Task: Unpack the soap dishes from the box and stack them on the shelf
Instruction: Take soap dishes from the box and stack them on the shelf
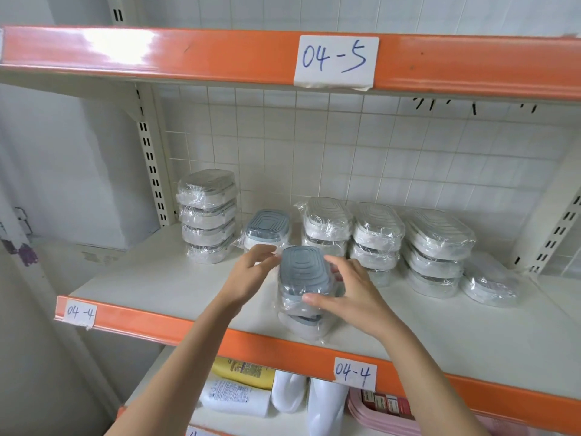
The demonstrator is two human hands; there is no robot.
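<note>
On the white shelf (157, 284) labelled 04-4, a plastic-wrapped soap dish with a blue-grey lid (303, 272) sits on top of another wrapped dish (306, 325) near the front edge. My right hand (355, 297) grips the top dish from the right, thumb on its front. My left hand (251, 272) is at its left side, fingers curled toward the wrapping; whether they pinch it is unclear. Behind stand a lone blue-lidded dish (267, 228) and stacks of wrapped grey-lidded dishes (207, 215), (327, 225), (377, 234), (437, 250). The box is not in view.
A single wrapped dish (490, 284) lies at the right of the shelf. An orange beam labelled 04-5 (188, 55) runs overhead. The lower shelf holds bottles (239, 398) and pink trays (383, 410). Tiled wall behind.
</note>
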